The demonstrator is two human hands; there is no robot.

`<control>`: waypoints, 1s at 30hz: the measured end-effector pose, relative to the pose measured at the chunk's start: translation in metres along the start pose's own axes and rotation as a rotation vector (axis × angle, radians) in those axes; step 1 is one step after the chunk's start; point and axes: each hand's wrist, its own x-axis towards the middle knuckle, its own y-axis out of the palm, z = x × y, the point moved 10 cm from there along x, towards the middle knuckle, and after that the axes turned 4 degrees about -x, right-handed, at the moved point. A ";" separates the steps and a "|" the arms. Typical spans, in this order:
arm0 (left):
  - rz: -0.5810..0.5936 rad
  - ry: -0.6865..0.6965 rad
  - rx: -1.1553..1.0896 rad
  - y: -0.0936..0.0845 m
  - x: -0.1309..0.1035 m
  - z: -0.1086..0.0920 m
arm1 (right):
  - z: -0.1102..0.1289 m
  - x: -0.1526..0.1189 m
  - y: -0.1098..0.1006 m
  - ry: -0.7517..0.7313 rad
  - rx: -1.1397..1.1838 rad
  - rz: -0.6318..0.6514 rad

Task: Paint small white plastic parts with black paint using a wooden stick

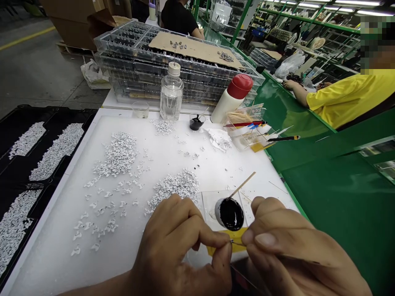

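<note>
Fingers of both hands pinch a tiny part (232,242) beside glossy black paint (231,213).

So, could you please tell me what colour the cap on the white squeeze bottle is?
Red: the cap tops the white squeeze bottle, seen clearly in the head view.

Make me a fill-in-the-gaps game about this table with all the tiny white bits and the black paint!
1. The little cup by the hands holds ____ paint.
2. The white bottle at the back has a ____ cap.
3. A wooden stick leans in the ____.
4. The person across the green table wears a ____ shirt.

Missing words: black; red; cup; yellow
</note>
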 end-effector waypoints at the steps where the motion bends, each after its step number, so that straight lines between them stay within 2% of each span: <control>1: 0.000 0.002 0.001 0.000 0.000 0.001 | 0.000 0.000 -0.001 0.000 0.000 -0.006; 12: 0.003 -0.005 0.011 0.000 0.003 0.001 | 0.002 0.003 0.000 0.041 0.018 -0.006; 20: -0.007 0.006 0.002 -0.001 -0.006 0.002 | -0.001 0.002 0.000 0.067 0.006 0.000; 22: -0.019 0.008 0.004 -0.002 -0.006 0.002 | -0.003 -0.003 -0.002 0.080 0.020 -0.069; 26: -0.020 -0.028 -0.003 -0.001 -0.001 0.004 | -0.006 -0.017 -0.016 0.107 0.031 -0.306; 27: -0.022 -0.035 -0.006 -0.002 0.000 0.005 | -0.006 -0.018 -0.019 0.109 0.026 -0.326; 30: -0.021 -0.031 -0.001 -0.001 0.000 0.003 | -0.009 -0.011 -0.016 0.104 0.015 -0.236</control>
